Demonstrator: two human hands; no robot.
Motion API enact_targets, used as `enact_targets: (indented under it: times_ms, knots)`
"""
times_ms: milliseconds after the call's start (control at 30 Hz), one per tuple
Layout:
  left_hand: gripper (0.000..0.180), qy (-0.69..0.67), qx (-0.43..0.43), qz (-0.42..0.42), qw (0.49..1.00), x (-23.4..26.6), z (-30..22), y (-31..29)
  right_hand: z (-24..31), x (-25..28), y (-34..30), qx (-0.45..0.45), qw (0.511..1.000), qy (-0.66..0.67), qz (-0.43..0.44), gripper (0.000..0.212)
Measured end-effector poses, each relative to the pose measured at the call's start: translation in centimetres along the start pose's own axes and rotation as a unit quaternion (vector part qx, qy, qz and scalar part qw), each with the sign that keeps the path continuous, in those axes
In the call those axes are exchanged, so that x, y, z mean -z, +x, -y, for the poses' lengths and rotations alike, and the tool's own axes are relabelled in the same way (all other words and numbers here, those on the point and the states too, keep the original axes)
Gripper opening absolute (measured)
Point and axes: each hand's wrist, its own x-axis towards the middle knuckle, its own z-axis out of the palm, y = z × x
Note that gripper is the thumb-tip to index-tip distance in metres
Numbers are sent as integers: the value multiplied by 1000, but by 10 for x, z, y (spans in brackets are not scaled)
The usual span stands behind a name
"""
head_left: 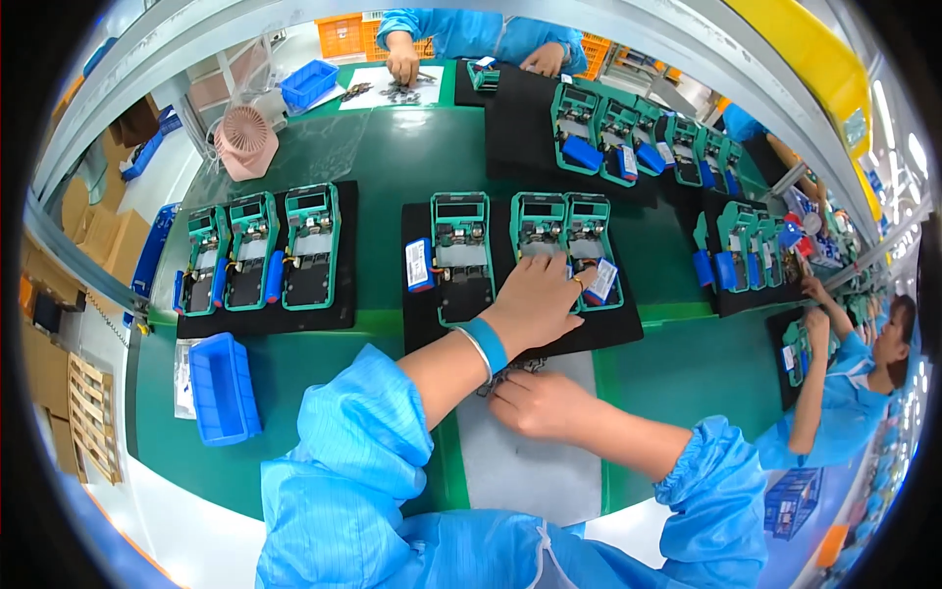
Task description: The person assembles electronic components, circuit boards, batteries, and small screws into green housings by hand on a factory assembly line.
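Observation:
My left hand [538, 302] reaches over the middle of three green device housings on a black foam mat [628, 329]. Its fingers are stretched out, and the fingertips rest on the inside of that green housing [539, 228], covering its lower part. Below the mat, my right hand [538, 404] is curled at a small heap of dark metal parts [510, 375]; what its fingertips pinch is hidden. To the left lies another open green housing [461, 257] with a blue battery pack [419, 265] beside it. A third housing [589, 228] sits close on the right, also with a wired battery pack [601, 282].
A second black mat [340, 294] at left carries three similar housings. Nearer stands a blue bin [224, 388]; a pink fan [245, 142] is farther back. Several housings fill mats at the far right. Co-workers sit across the green table [412, 147] and at right.

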Motion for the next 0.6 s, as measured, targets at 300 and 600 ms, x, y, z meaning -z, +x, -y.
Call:
enact_targets:
  times_ms: [300, 600]
  knots:
    - [41, -101, 41, -115, 987, 25, 32, -29, -56, 65, -28, -256, 955, 55, -140, 16]
    - [51, -2, 9, -98, 995, -9, 8, -49, -147, 1, -8, -249, 958, -101, -103, 8]
